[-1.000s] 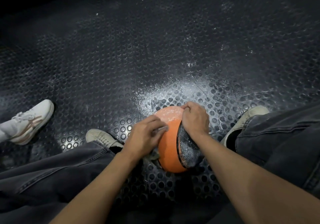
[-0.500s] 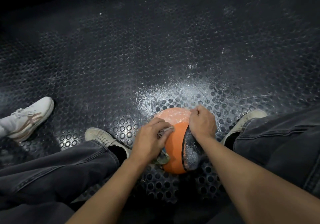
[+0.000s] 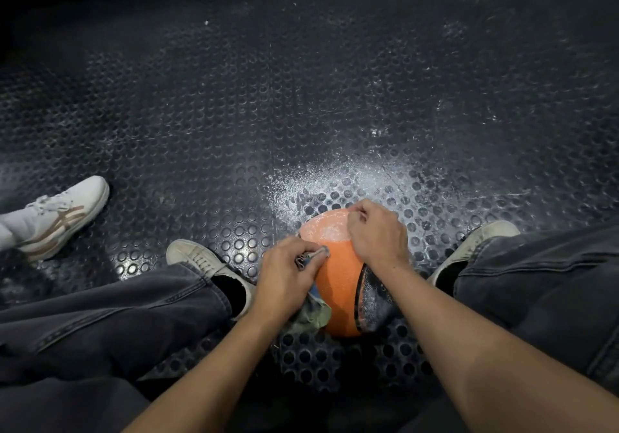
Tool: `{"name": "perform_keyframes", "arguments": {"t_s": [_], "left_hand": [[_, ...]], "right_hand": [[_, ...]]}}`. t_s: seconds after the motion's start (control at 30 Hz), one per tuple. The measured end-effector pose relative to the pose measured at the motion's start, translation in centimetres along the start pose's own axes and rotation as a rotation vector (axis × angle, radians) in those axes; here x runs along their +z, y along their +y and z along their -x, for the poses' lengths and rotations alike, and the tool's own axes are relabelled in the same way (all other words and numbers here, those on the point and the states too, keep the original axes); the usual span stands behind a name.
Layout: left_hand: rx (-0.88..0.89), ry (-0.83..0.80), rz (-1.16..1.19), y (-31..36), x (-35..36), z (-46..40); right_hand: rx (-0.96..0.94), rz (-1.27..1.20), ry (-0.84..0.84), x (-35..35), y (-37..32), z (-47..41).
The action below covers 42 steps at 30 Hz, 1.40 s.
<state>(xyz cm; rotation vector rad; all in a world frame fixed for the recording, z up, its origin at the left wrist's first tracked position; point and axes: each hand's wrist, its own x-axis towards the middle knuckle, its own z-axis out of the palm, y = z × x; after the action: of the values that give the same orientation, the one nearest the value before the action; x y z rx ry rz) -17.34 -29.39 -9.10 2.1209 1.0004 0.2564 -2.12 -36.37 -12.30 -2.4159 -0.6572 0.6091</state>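
Left hand (image 3: 288, 273) presses a bunched cloth (image 3: 310, 312) against the orange ball (image 3: 338, 285), right hand (image 3: 376, 233) gripping its top.

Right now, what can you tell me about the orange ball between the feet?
The orange ball is round, with a finely pebbled, rubbery-looking skin and a black panel on its right side. A pale, speckled film covers its top. It sits on the studded black floor. The right hand holds its top, fingers curled; the left hand grips a bunched cloth against its left side.
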Motion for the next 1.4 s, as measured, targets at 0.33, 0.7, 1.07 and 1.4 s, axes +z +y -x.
{"name": "perform_keyframes", "arguments": {"t_s": [0.33, 0.7, 1.07, 1.4], "left_hand": [[-0.123, 0.025, -0.053, -0.3, -0.4, -1.7], [-0.187, 0.068, -0.071, -0.2, -0.6, -2.0], [-0.026, 0.021, -0.045, 0.2, 0.1, -0.4], [-0.196, 0.032, -0.097, -0.5, -1.1, -2.9]], "right_hand": [[0.036, 0.025, 0.048, 0.5, 0.4, 1.1], [0.050, 0.076, 0.054, 0.7, -0.2, 1.6], [0.134, 0.047, 0.072, 0.2, 0.4, 1.5], [0.152, 0.027, -0.002, -0.4, 0.2, 0.9]]}}
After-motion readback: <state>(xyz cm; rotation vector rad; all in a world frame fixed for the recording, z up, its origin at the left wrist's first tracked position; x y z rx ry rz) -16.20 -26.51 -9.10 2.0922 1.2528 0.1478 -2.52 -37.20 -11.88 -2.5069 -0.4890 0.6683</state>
